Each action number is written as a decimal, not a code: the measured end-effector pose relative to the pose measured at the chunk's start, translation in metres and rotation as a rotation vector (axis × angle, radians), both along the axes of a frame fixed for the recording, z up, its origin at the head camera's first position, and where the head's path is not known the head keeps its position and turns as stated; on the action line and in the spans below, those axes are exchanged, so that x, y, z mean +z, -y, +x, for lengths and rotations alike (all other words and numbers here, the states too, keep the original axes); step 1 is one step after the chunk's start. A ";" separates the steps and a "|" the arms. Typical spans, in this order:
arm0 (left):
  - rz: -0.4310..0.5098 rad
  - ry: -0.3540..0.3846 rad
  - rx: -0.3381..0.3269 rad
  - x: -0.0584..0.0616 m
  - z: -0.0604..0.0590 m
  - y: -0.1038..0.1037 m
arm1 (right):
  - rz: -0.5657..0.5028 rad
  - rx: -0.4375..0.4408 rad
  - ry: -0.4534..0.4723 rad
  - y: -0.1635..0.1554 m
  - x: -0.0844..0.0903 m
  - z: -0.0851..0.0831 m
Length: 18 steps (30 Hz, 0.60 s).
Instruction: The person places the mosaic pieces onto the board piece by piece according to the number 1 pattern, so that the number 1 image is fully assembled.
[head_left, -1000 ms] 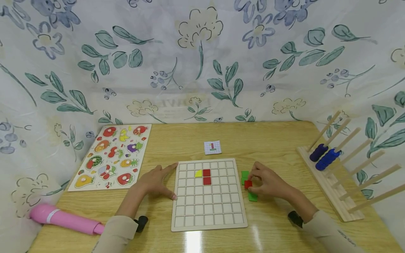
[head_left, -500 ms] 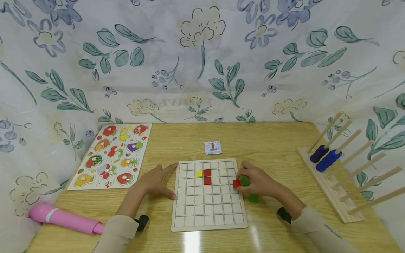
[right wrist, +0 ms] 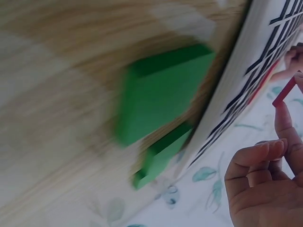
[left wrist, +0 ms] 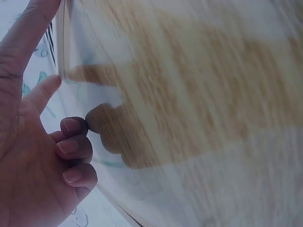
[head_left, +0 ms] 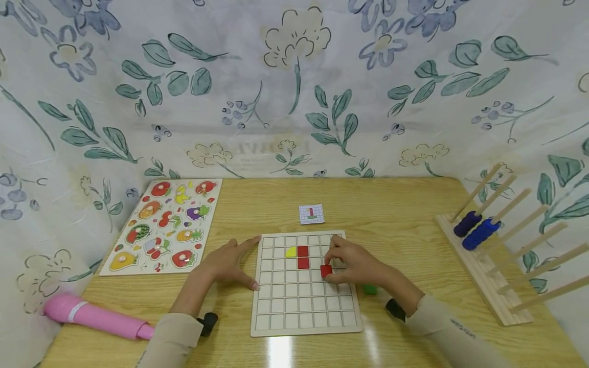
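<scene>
I think the red tile [head_left: 325, 271] may land crooked on a grid line, or slip out, because my right hand [head_left: 356, 266] pinches it only by the fingertips, low over the grid board [head_left: 276, 327]. It sits at the left tip of that hand, one column right of the two red tiles [head_left: 302, 257] already placed. My left hand [head_left: 227, 265] lies with spread fingers against the board's left edge, holding nothing. Green tiles [right wrist: 158, 94] wait on the bench [head_left: 395, 204], behind the right hand.

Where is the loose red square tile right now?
In the head view the red tile is pinched in the right hand over the grid board, right of centre, just below and right of the two placed red tiles.
</scene>
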<state>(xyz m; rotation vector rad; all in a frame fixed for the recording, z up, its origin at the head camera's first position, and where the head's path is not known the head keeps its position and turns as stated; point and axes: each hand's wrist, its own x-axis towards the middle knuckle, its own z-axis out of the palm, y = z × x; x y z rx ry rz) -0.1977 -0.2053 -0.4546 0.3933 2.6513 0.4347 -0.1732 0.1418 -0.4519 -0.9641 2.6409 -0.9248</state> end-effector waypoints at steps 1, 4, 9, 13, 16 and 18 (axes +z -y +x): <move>0.004 0.000 0.001 0.000 0.000 0.000 | 0.001 0.012 -0.008 0.003 0.000 0.000; 0.012 0.000 0.005 0.001 0.001 0.000 | 0.014 0.044 -0.033 0.013 0.000 -0.002; 0.018 0.009 0.015 0.003 0.003 0.000 | 0.048 0.066 -0.046 0.027 0.000 -0.004; 0.021 0.022 0.019 0.004 0.003 -0.001 | 0.082 0.057 -0.022 0.034 0.000 -0.003; 0.018 0.022 0.020 0.004 0.002 -0.001 | 0.095 0.056 -0.013 0.039 0.001 -0.002; 0.012 0.019 0.023 0.003 0.002 -0.001 | 0.103 0.058 -0.017 0.042 0.001 -0.002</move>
